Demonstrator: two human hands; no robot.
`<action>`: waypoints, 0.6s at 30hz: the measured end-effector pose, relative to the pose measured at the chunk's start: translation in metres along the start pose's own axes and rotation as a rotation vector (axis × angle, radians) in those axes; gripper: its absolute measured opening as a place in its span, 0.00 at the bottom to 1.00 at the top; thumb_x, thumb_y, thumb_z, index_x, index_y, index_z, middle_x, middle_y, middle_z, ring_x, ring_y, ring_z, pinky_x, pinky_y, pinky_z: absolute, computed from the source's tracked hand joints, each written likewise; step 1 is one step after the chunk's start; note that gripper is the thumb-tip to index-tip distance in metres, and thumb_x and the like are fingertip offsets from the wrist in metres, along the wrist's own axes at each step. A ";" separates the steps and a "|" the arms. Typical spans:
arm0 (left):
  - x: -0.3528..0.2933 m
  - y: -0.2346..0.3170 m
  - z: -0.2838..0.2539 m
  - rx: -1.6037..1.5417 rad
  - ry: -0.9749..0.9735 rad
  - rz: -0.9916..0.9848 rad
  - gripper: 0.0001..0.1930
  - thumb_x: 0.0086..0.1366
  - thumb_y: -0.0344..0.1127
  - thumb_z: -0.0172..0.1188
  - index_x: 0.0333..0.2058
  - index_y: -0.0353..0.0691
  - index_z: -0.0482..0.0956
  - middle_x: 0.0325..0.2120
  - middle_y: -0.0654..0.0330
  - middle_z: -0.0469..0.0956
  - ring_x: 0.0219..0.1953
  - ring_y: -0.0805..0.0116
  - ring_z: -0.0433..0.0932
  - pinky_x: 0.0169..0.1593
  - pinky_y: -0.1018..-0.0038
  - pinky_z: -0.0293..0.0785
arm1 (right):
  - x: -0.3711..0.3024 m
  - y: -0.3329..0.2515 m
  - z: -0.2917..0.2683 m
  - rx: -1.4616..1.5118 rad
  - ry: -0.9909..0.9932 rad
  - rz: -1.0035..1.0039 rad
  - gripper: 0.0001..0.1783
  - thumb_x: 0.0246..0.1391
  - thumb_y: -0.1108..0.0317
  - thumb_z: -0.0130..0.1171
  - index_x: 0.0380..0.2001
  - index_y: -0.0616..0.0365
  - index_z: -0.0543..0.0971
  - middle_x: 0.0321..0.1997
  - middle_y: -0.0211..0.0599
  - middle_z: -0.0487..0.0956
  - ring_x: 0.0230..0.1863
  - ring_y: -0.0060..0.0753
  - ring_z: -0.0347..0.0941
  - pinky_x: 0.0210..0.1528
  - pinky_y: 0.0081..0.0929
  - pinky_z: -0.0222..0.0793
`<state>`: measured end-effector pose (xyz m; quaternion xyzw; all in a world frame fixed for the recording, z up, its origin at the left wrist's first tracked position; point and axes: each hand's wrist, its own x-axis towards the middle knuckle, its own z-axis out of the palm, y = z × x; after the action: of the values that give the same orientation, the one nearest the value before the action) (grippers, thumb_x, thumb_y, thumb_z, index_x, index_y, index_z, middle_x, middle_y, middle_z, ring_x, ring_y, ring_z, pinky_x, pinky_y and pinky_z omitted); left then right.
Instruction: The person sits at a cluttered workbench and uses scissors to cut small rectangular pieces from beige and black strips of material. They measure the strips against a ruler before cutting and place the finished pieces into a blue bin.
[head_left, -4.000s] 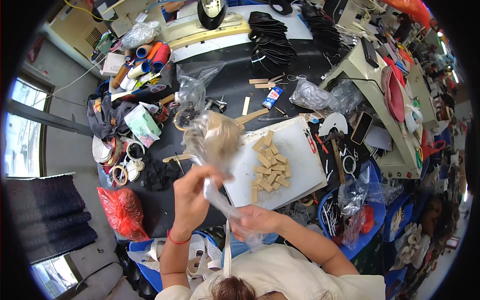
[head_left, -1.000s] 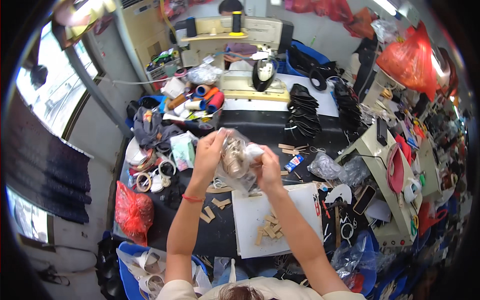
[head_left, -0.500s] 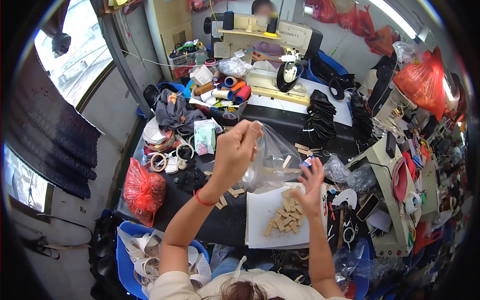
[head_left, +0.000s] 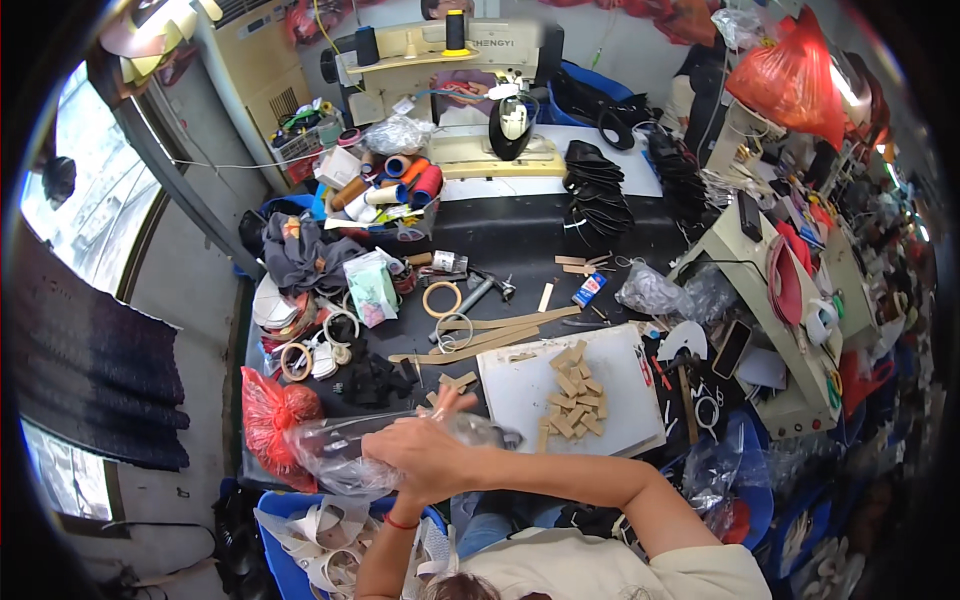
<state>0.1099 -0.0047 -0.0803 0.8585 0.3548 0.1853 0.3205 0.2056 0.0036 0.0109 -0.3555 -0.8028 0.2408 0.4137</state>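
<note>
My two hands meet low over the near edge of the table, with a clear plastic bag (head_left: 335, 450) bunched between them. The right forearm crosses in front of me, and my right hand (head_left: 428, 455) is closed on the bag from above. Beneath it, my left hand (head_left: 408, 494), a red band on its wrist, is closed on the bag too, its fingers largely covered. The bag spreads left across a red plastic bag (head_left: 262, 425) and also shows right of the hands. A pile of small tan rectangular pieces (head_left: 577, 400) lies on a white board (head_left: 510, 385) to the right.
Long tan strips (head_left: 490, 335), a hammer (head_left: 465, 308) and rings lie beyond the hands. A sewing machine (head_left: 500, 95) stands at the back, with thread spools (head_left: 385, 190) to its left. A blue tub (head_left: 275, 535) of pale straps sits below left. Scissors (head_left: 707, 410) lie right.
The raised left hand has come down toward me with the clear bag. My right hand has crossed left and closed on it, leaving the board and strips uncovered. The head view has shifted.
</note>
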 end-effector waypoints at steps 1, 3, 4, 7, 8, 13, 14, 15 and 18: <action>-0.006 0.002 0.010 -0.167 -0.041 -0.024 0.23 0.64 0.38 0.51 0.54 0.32 0.63 0.55 0.51 0.64 0.60 0.64 0.58 0.61 0.68 0.54 | -0.002 0.004 -0.003 -0.033 0.039 0.011 0.10 0.42 0.68 0.60 0.25 0.56 0.69 0.22 0.39 0.70 0.27 0.44 0.71 0.29 0.35 0.64; -0.015 0.006 0.017 -0.482 -0.112 -0.091 0.18 0.64 0.37 0.50 0.49 0.34 0.69 0.51 0.52 0.69 0.57 0.65 0.63 0.59 0.67 0.57 | 0.005 0.010 -0.018 -0.083 0.115 0.013 0.11 0.40 0.68 0.60 0.23 0.55 0.67 0.21 0.38 0.70 0.26 0.45 0.69 0.29 0.36 0.63; -0.015 0.009 0.014 -0.629 -0.141 -0.126 0.16 0.64 0.36 0.50 0.47 0.35 0.72 0.49 0.52 0.72 0.55 0.66 0.65 0.58 0.67 0.59 | 0.008 0.012 -0.027 -0.114 0.209 -0.005 0.11 0.40 0.69 0.60 0.22 0.54 0.66 0.20 0.37 0.68 0.25 0.45 0.68 0.29 0.37 0.63; -0.013 0.022 -0.007 -0.597 -0.216 -0.335 0.10 0.61 0.35 0.51 0.35 0.38 0.78 0.38 0.54 0.76 0.46 0.62 0.68 0.48 0.65 0.63 | 0.001 0.031 -0.054 -0.188 0.425 0.085 0.09 0.44 0.73 0.59 0.24 0.56 0.67 0.20 0.39 0.70 0.24 0.47 0.69 0.27 0.36 0.64; -0.016 0.004 0.000 -0.147 0.034 -0.076 0.08 0.58 0.34 0.54 0.31 0.37 0.79 0.33 0.53 0.74 0.36 0.56 0.70 0.39 0.64 0.65 | -0.004 0.040 -0.058 -0.156 0.476 0.209 0.07 0.46 0.72 0.58 0.26 0.57 0.69 0.21 0.39 0.72 0.24 0.43 0.70 0.26 0.33 0.64; 0.072 -0.047 -0.045 -0.057 0.333 -0.250 0.08 0.53 0.29 0.56 0.33 0.38 0.79 0.27 0.48 0.74 0.34 0.47 0.74 0.38 0.62 0.69 | -0.036 0.034 -0.069 0.224 0.707 0.718 0.10 0.55 0.67 0.55 0.39 0.60 0.75 0.27 0.39 0.78 0.24 0.24 0.72 0.25 0.24 0.65; 0.090 -0.045 -0.047 -0.036 0.456 -0.148 0.08 0.54 0.28 0.55 0.34 0.38 0.79 0.27 0.49 0.74 0.33 0.50 0.74 0.37 0.65 0.69 | -0.051 0.035 -0.061 0.234 0.613 0.801 0.14 0.57 0.65 0.55 0.44 0.60 0.76 0.31 0.33 0.79 0.29 0.17 0.71 0.31 0.19 0.66; 0.106 -0.020 -0.050 -0.126 0.547 -0.009 0.07 0.56 0.28 0.55 0.33 0.36 0.78 0.28 0.54 0.74 0.30 0.60 0.74 0.36 0.71 0.69 | -0.068 0.038 -0.047 0.427 0.608 0.823 0.14 0.56 0.65 0.54 0.44 0.58 0.76 0.27 0.33 0.78 0.28 0.21 0.72 0.30 0.21 0.66; 0.112 0.032 -0.042 -1.030 0.430 -0.024 0.07 0.62 0.31 0.55 0.31 0.35 0.79 0.31 0.63 0.73 0.30 0.74 0.69 0.34 0.80 0.66 | -0.111 0.057 -0.010 0.835 0.539 0.870 0.14 0.55 0.65 0.55 0.44 0.54 0.77 0.22 0.29 0.76 0.28 0.29 0.75 0.30 0.23 0.67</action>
<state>0.1785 0.0774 -0.0180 0.5299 0.2857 0.5019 0.6210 0.2797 -0.0456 -0.0774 -0.5048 -0.2933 0.5797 0.5683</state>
